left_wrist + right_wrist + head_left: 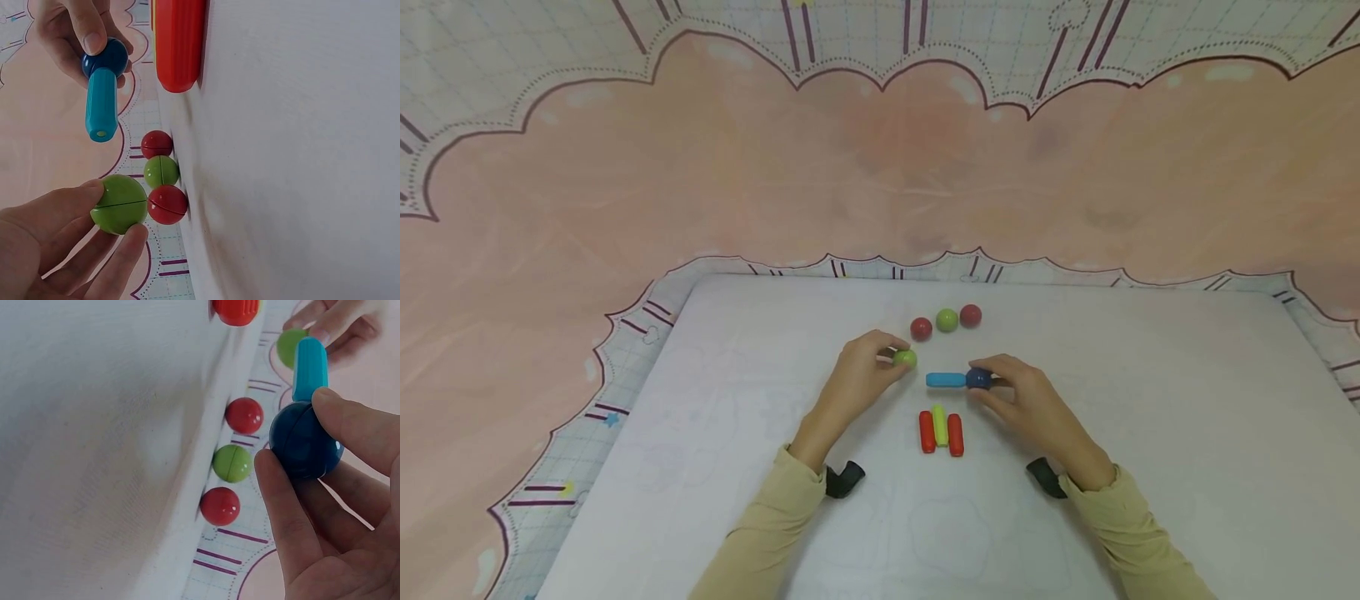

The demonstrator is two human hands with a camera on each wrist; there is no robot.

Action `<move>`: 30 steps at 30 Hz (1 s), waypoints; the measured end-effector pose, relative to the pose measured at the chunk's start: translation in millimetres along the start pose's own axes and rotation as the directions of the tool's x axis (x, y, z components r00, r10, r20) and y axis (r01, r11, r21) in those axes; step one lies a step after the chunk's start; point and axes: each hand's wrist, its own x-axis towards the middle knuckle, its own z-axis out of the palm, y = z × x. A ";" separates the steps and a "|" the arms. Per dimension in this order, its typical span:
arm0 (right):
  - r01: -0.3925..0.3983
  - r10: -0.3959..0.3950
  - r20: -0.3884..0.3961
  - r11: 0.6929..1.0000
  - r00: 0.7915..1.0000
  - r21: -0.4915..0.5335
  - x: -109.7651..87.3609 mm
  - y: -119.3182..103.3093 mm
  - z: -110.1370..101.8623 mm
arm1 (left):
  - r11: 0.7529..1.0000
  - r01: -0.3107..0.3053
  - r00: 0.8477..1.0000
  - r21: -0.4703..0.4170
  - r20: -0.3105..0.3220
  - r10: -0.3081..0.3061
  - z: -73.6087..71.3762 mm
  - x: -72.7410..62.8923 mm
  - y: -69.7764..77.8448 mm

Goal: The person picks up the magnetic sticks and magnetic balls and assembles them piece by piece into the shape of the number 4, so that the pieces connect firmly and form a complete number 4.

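My left hand [861, 371] pinches a green ball [119, 204] between thumb and fingers. Opposite it, my right hand [1026, 400] grips a dark blue ball [305, 440]. A light blue ribbed rod [946, 380] sticks out from that ball, its free end pointing toward the green one; a gap separates them. On the white table behind the hands are a red ball [921, 328], a second green ball [947, 320] and another red ball [971, 315]. In front lie a red rod [927, 432], a yellow-green rod [940, 426] and a second red rod [956, 435], side by side.
The white tabletop [1150, 417] spreads out to both sides and toward me. A patterned cloth [880, 175] with peach cloud shapes lies beyond its far edge. Black wrist mounts [846, 480] sit at both cuffs, below the sleeves [767, 525].
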 end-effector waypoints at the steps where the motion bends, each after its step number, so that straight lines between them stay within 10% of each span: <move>1: -0.002 0.002 0.002 1.000 1.000 0.003 0.3 -0.2 0.2 | 1.000 0.002 1.000 -0.001 0.001 -0.002 -0.7 -0.9 0.1; 30: -0.022 0.022 0.030 1.000 0.999 0.017 1.5 -10.0 5.9 | 0.999 -0.035 0.999 -0.022 0.001 0.035 -2.3 -29.4 -4.8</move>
